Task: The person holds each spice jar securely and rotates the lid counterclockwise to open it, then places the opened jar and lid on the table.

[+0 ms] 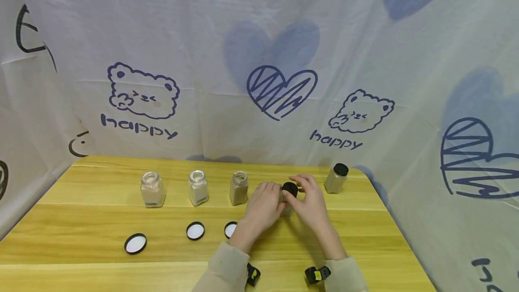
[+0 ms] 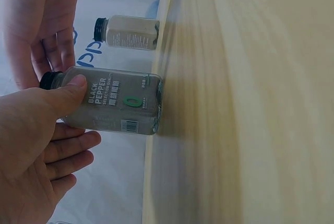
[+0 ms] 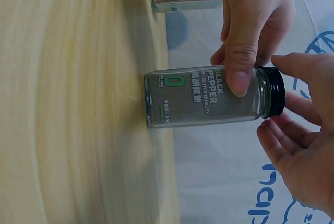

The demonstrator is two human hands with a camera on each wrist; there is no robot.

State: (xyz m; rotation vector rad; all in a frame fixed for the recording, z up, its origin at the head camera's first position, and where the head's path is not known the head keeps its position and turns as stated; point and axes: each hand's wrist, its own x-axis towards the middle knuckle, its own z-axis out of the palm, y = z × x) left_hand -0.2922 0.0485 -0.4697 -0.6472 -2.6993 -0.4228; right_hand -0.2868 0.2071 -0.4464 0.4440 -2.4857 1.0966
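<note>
A glass jar of black pepper powder (image 3: 203, 98) stands upright on the table, its black lid (image 1: 289, 189) on its mouth. My left hand (image 1: 263, 204) grips the jar's body, with the thumb across the label in both wrist views. My right hand (image 1: 312, 203) has its thumb and fingers around the lid's rim. To the left, three lidless spice jars stand in a row: one with pale powder (image 1: 152, 193), a second pale one (image 1: 198, 192) and a browner one (image 1: 239, 193).
Black lids lie white side up in front of the lidless jars: a left lid (image 1: 135, 243), a middle lid (image 1: 195, 230) and a right lid (image 1: 230, 229) partly behind my left arm. A capped jar (image 1: 335, 180) stands at the back right, near the curtain (image 1: 211, 125).
</note>
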